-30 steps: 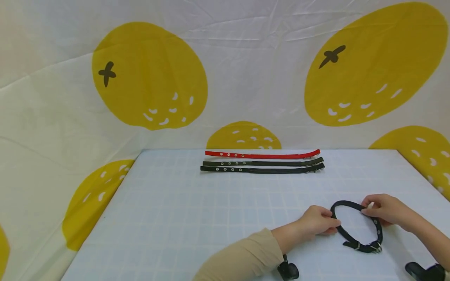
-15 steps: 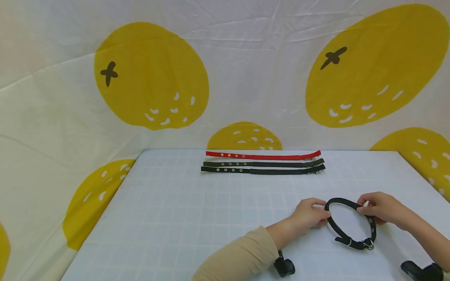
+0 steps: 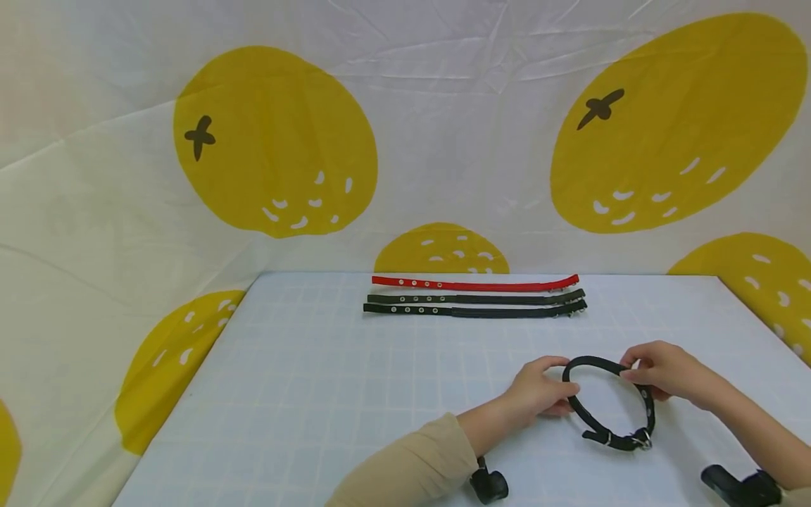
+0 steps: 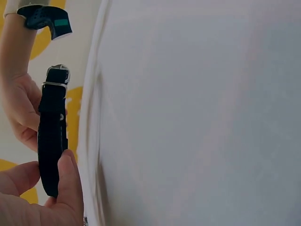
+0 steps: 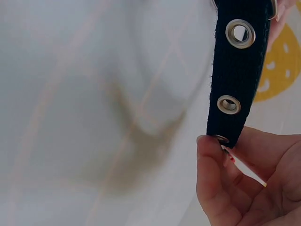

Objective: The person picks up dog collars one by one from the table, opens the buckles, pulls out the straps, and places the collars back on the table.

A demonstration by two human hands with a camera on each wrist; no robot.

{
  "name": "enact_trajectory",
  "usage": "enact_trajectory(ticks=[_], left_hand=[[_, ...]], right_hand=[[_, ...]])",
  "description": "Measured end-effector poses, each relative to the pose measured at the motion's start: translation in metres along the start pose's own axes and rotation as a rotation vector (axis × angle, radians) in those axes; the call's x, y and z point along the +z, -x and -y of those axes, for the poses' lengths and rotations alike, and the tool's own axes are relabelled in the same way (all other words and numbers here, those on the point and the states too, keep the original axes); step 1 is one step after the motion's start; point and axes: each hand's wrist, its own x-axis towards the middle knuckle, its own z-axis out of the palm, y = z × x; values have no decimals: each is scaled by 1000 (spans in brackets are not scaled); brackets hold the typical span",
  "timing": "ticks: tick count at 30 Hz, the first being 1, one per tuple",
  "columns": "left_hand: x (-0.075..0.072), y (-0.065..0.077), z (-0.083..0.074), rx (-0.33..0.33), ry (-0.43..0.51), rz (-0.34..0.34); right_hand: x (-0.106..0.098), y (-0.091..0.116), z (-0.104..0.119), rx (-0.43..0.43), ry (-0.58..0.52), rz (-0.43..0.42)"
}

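Observation:
A black collar [image 3: 594,361] with metal eyelets [image 5: 240,34] forms a closed ring between the two hands, raised over the right part of the table. Its buckle [image 3: 645,442] and loose strap end hang at the ring's lower side. On the ring's left side, the left hand [image 3: 538,387] pinches the band between thumb and fingers. At the upper right, the right hand [image 3: 668,370] pinches it by the eyelets. In the left wrist view the band [image 4: 51,136] is edge-on, with the left thumb on one face.
Along the far edge of the white table [image 3: 304,394] lie a red collar [image 3: 481,286], a dark olive collar [image 3: 500,301] and a black collar [image 3: 500,313], stretched out side by side. A patterned cloth [image 3: 443,141] hangs behind. Dark wrist devices [image 3: 489,486] sit below both forearms.
Both hands have moved left together with the collar between them, still holding it. The three collars at the back have stayed in place.

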Motion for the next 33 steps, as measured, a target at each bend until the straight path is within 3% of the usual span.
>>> enact_trajectory(ticks=[14, 26, 33], left_hand=[[-32, 11, -4, 26, -9, 39], [-61, 18, -17, 70, -2, 57], [-85, 24, -16, 93, 8, 80]], right_hand=[[11, -7, 24, -39, -61, 18], [9, -13, 54, -103, -27, -40], [13, -18, 70, -168, -38, -69]])
